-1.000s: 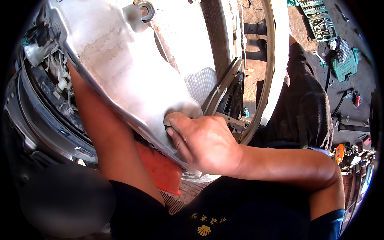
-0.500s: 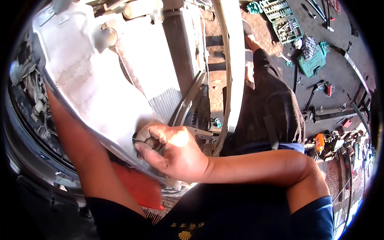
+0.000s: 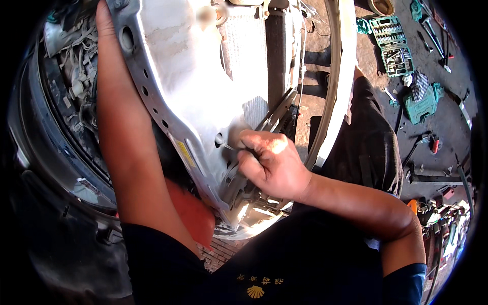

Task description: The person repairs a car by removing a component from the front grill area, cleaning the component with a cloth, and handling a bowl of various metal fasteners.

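A silver-grey sheet-metal car panel with holes along its folded edge fills the middle. My right hand is curled at its lower right end, beside a round hole. Thumb and fingers are pinched together, and a thin pale sliver shows at their tips; I cannot make out what it is. Far up on the left, my left hand lies against the panel's outer edge. Its fingers are mostly hidden, so their grip does not show. Beyond the panel is a dark-edged radiator.
Engine parts and wiring lie left of my left arm. A pale curved bar runs along the right. On the floor are an opened green socket set, a green case and scattered tools. Below the panel hangs a red piece.
The view has shifted, so the panel sits farther right and its holed edge shows. My right hand, still pinched, has come away from the panel surface a little. My left hand has come into view.
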`<action>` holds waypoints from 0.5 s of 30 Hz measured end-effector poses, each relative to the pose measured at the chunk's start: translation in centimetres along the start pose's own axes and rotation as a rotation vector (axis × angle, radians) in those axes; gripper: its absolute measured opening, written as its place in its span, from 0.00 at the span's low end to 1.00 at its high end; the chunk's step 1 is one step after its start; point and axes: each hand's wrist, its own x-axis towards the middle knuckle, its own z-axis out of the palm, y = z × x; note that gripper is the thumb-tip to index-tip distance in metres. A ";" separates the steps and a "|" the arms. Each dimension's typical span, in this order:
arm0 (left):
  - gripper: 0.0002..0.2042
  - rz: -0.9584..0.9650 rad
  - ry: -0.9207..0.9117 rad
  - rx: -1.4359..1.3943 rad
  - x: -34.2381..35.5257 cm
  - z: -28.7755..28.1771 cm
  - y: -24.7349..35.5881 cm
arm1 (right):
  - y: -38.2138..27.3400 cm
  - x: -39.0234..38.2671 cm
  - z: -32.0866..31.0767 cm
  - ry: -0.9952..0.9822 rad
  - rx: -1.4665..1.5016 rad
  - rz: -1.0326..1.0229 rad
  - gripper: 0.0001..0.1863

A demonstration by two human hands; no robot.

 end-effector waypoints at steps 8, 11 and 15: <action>0.12 -0.032 0.036 -0.002 -0.9 -0.9 -0.1 | 1.5 -4.7 -2.5 -0.464 -0.380 -0.094 0.09; 0.12 -0.047 0.069 -0.011 -2.2 -2.6 0.3 | 1.0 -6.2 -3.1 -0.580 -0.458 -0.128 0.11; 0.17 -0.060 0.193 -0.089 -7.7 -10.8 2.6 | -0.3 -6.8 -1.5 -0.742 -0.658 -0.226 0.15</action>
